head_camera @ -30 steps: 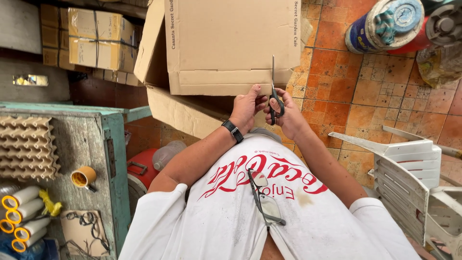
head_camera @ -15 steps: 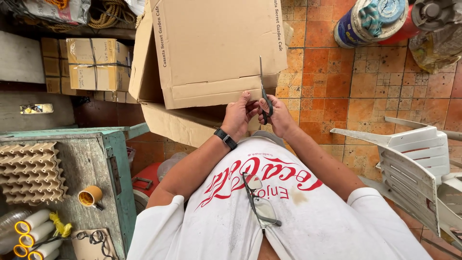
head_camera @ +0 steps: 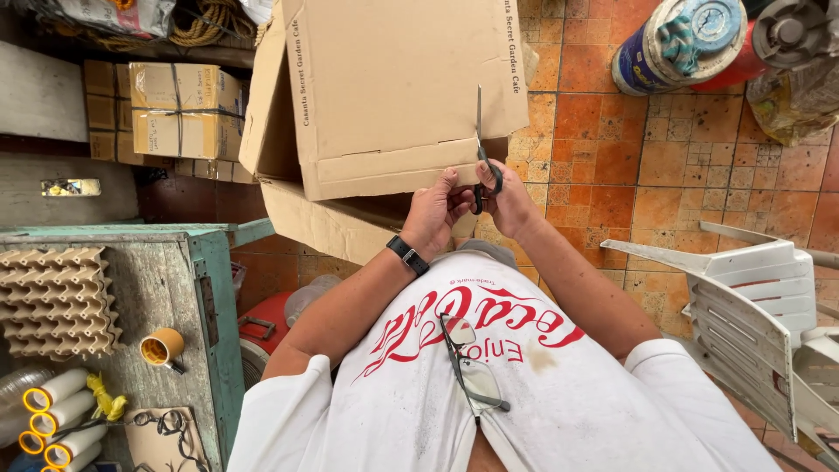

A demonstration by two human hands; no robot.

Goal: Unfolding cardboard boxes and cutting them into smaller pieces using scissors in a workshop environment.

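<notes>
A large brown cardboard box (head_camera: 393, 79) stands tipped on the tiled floor in front of me, one flap hanging toward my body. My right hand (head_camera: 514, 203) is shut on a pair of black-handled scissors (head_camera: 480, 144). The blades point straight up along the flap's right part. My left hand (head_camera: 431, 217), with a black wristband, pinches the flap's lower edge right beside the scissor handles. A pair of glasses (head_camera: 468, 367) hangs from the collar of my white shirt.
A white plastic chair (head_camera: 752, 306) stands at the right. A green wooden table (head_camera: 205, 288) at the left carries egg trays (head_camera: 52, 297), a tape roll (head_camera: 162, 347) and several spools (head_camera: 57, 415). Tied cartons (head_camera: 179, 109) lie behind; a paint can (head_camera: 677, 44) stands at the top right.
The view has shifted slightly. Both hands and the scissors stay at the flap's lower edge, with the blades still upright.
</notes>
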